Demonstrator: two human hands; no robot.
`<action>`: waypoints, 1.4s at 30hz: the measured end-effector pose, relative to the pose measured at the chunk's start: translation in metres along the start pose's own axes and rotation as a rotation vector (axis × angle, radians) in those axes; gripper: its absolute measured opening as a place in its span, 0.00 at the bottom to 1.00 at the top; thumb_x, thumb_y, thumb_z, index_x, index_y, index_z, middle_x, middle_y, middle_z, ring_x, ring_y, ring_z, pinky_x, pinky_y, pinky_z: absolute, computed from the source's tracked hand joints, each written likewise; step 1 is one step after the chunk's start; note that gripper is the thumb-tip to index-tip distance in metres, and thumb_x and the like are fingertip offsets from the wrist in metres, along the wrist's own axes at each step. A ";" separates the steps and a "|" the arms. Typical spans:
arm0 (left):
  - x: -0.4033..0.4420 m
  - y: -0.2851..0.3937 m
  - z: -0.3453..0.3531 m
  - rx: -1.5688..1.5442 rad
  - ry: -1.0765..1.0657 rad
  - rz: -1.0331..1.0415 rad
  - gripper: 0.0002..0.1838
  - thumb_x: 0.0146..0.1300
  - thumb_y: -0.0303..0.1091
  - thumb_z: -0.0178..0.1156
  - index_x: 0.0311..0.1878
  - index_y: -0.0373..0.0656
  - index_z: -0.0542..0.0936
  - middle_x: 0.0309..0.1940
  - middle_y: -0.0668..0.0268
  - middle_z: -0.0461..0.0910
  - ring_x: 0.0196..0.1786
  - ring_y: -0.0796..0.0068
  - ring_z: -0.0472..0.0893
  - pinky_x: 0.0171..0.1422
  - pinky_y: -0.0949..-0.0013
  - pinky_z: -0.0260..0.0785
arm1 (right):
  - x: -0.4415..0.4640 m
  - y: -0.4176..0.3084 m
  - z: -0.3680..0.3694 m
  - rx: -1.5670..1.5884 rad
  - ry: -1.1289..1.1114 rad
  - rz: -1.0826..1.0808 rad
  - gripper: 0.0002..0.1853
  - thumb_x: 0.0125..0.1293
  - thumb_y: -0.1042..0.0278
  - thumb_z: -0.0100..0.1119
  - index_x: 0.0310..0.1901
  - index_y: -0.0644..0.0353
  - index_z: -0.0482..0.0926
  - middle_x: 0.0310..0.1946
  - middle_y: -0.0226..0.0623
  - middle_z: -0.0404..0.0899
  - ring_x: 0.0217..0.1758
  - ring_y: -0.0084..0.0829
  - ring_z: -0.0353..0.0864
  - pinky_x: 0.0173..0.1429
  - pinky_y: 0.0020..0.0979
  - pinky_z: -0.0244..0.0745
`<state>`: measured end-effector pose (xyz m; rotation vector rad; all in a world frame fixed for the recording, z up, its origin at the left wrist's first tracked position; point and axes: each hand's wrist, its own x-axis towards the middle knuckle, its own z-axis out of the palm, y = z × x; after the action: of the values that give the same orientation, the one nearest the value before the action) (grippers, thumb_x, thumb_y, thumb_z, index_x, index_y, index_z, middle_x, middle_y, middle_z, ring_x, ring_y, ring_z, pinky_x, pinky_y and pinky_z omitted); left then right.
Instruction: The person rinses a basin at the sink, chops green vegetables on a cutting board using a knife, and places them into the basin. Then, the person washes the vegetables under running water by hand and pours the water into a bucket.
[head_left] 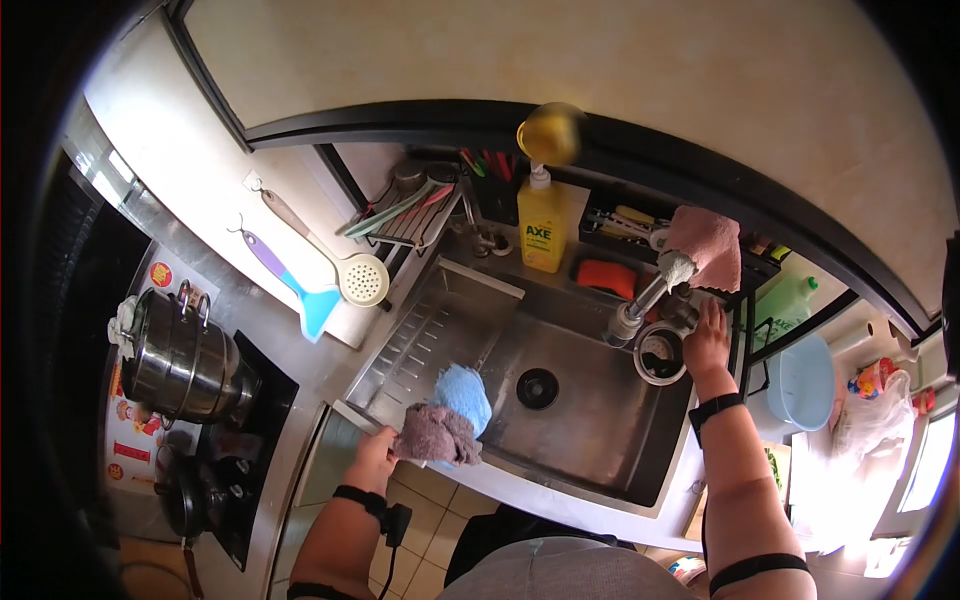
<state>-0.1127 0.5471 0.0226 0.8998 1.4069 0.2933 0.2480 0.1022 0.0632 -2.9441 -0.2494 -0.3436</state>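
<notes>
At the sink's front edge my left hand has its fingers curled against a brown-purple cloth. I cannot tell whether they grip the cloth or the counter edge. A light blue cloth lies right beside it, over the sink rim. On the right side, my right hand reaches out with its fingers stretched, next to a round metal strainer cup and the faucet. Its fingertips are near the dark faucet base. Below is the steel sink with its dark drain.
A yellow dish soap bottle and a red sponge stand behind the sink. A pink cloth hangs above the faucet. A steel pot stands at the left by the black stove. A blue bucket is at the right.
</notes>
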 end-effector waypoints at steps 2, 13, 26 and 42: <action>-0.003 -0.012 -0.022 0.015 -0.022 0.008 0.12 0.48 0.23 0.58 0.37 0.40 0.72 0.28 0.62 0.72 0.24 0.70 0.74 0.20 0.68 0.66 | 0.005 -0.002 -0.008 -0.234 -0.183 0.026 0.33 0.54 0.68 0.55 0.64 0.54 0.59 0.69 0.29 0.49 0.69 0.37 0.53 0.62 0.46 0.62; -0.098 -0.043 -0.110 -0.082 -0.103 -0.108 0.16 0.53 0.24 0.51 0.47 0.32 0.68 0.38 0.55 0.73 0.38 0.59 0.78 0.38 0.61 0.75 | -0.009 0.005 -0.019 -0.158 -0.246 0.072 0.32 0.55 0.64 0.54 0.63 0.57 0.59 0.67 0.36 0.52 0.68 0.37 0.57 0.62 0.42 0.63; -0.147 -0.075 -0.179 -0.272 -0.028 -0.096 0.18 0.53 0.24 0.49 0.49 0.31 0.68 0.44 0.56 0.73 0.45 0.61 0.77 0.47 0.61 0.76 | -0.008 -0.124 -0.074 0.856 -0.169 -0.034 0.21 0.52 0.53 0.62 0.36 0.65 0.75 0.32 0.45 0.78 0.34 0.36 0.79 0.39 0.33 0.72; -0.124 -0.105 -0.193 -0.370 -0.161 -0.104 0.19 0.56 0.28 0.49 0.51 0.32 0.68 0.47 0.56 0.73 0.49 0.61 0.75 0.52 0.62 0.72 | -0.024 -0.155 -0.061 2.004 -0.320 0.442 0.12 0.63 0.66 0.55 0.46 0.59 0.71 0.40 0.29 0.71 0.41 0.24 0.75 0.42 0.25 0.79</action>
<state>-0.3496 0.4668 0.0568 0.5321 1.1950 0.3790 0.1831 0.2385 0.1381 -0.9650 0.0664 0.3290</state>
